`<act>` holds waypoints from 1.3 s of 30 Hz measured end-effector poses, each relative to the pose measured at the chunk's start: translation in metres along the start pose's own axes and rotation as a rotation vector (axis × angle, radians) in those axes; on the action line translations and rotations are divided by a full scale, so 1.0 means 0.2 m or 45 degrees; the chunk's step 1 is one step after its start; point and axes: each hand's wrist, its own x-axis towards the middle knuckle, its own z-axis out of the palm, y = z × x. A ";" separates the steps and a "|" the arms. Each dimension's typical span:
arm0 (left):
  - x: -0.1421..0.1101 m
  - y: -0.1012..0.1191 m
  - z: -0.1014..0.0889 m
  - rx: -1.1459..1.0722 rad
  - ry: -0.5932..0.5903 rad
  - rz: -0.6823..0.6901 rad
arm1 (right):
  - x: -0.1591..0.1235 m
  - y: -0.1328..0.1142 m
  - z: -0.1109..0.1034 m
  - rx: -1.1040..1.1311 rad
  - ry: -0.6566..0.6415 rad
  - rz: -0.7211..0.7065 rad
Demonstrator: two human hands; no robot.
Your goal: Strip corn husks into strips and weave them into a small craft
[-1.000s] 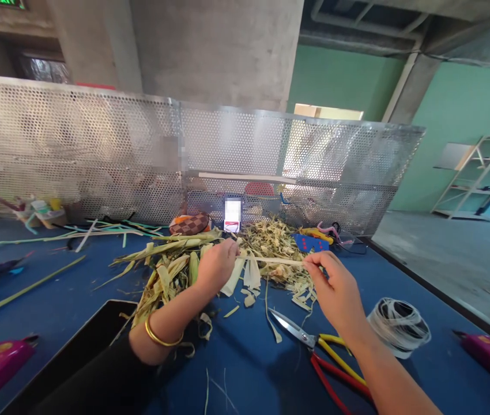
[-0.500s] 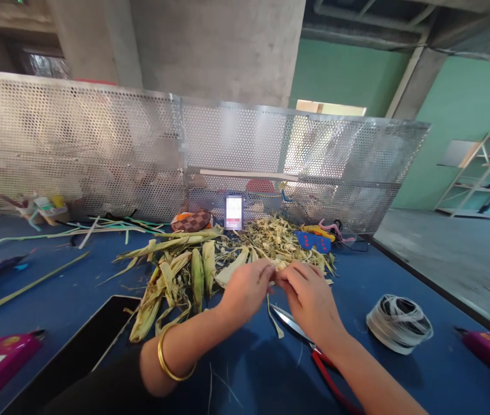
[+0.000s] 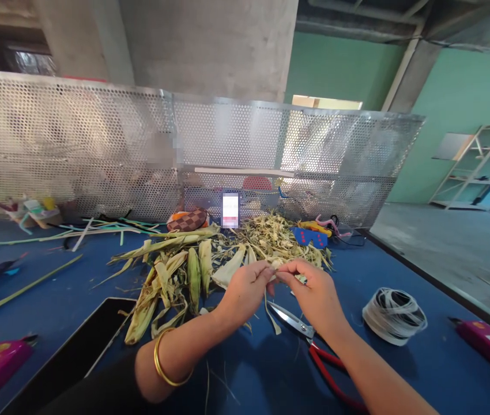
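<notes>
My left hand [image 3: 248, 291] and my right hand [image 3: 311, 291] meet fingertip to fingertip above the table. Both are closed, pinching a pale corn husk [image 3: 278, 263] that is mostly hidden by the fingers. A wide pale husk leaf [image 3: 229, 270] shows just left of my left hand; whether it joins the held piece I cannot tell. Beneath the hands a thin husk strip [image 3: 272, 316] hangs or lies. Below my right hand lie red-handled scissors [image 3: 294, 320], blades apart, partly covered by the forearm.
Dried husks [image 3: 152, 305] lie in a heap to the left, with a pile of husk shreds [image 3: 266, 233] behind. A spool of clear line [image 3: 394, 317] and a magenta tool [image 3: 489, 349] stand right. A black tray [image 3: 76, 349] sits left. A perforated metal screen [image 3: 232, 135] closes off the back.
My right hand's fingers have shifted and straightened into a finer pinch at the husk, uncovering more of the scissors. The left hand stays nearly in place. The view has shifted slightly.
</notes>
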 end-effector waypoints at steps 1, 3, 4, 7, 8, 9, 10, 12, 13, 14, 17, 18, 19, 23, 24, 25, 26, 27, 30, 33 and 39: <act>0.00 0.00 0.00 -0.016 -0.014 -0.004 | 0.00 0.01 0.00 -0.006 0.015 -0.031; 0.00 0.01 0.00 -0.048 -0.040 -0.007 | 0.00 0.02 -0.01 -0.050 0.046 -0.101; 0.00 0.01 0.00 -0.062 -0.049 -0.008 | 0.01 0.02 -0.01 -0.081 0.059 -0.128; 0.00 0.01 0.00 -0.105 -0.076 -0.009 | 0.01 0.01 -0.02 -0.167 0.072 -0.189; 0.00 0.01 0.00 -0.123 -0.086 -0.007 | 0.01 0.01 -0.02 -0.191 0.074 -0.204; 0.01 0.01 0.00 -0.140 -0.095 -0.006 | 0.01 0.01 -0.02 -0.213 0.077 -0.215; 0.01 0.01 -0.01 -0.150 -0.103 -0.006 | 0.01 0.00 -0.02 -0.233 0.077 -0.224; 0.01 0.01 -0.01 -0.146 -0.115 -0.007 | 0.01 0.00 -0.02 -0.262 0.083 -0.231; 0.01 0.01 -0.01 -0.133 -0.119 -0.005 | 0.01 0.00 -0.02 -0.268 0.091 -0.232; 0.01 0.01 -0.01 -0.121 -0.119 0.000 | 0.01 0.00 -0.02 -0.266 0.100 -0.231; 0.01 0.01 0.00 -0.141 -0.107 0.014 | 0.01 0.01 -0.02 -0.192 0.138 -0.191; 0.01 0.01 0.00 -0.173 -0.099 0.005 | 0.01 0.02 -0.02 -0.141 0.160 -0.164; 0.01 0.00 0.01 -0.215 -0.092 -0.011 | 0.01 0.02 -0.02 -0.081 0.188 -0.127; 0.01 0.00 0.01 -0.364 -0.084 -0.058 | 0.03 0.04 -0.03 0.198 0.162 0.098; 0.01 0.00 0.01 -0.381 -0.082 -0.058 | 0.03 0.04 -0.03 0.280 0.103 0.170; 0.01 -0.01 0.02 -0.392 -0.080 -0.057 | 0.03 0.04 -0.03 0.371 0.037 0.241; 0.00 -0.01 0.02 -0.397 -0.078 -0.054 | 0.03 0.04 -0.02 0.466 -0.028 0.300; 0.00 -0.01 0.02 -0.398 -0.078 -0.047 | 0.03 0.03 -0.01 0.560 -0.085 0.341; 0.00 -0.01 0.03 -0.383 -0.097 -0.001 | 0.02 0.00 0.01 0.793 -0.159 0.376; 0.00 0.00 0.02 -0.360 -0.134 0.020 | 0.01 -0.01 0.02 0.910 -0.118 0.391; 0.01 0.00 0.00 -0.394 -0.217 -0.064 | 0.00 0.02 0.04 0.860 0.135 0.496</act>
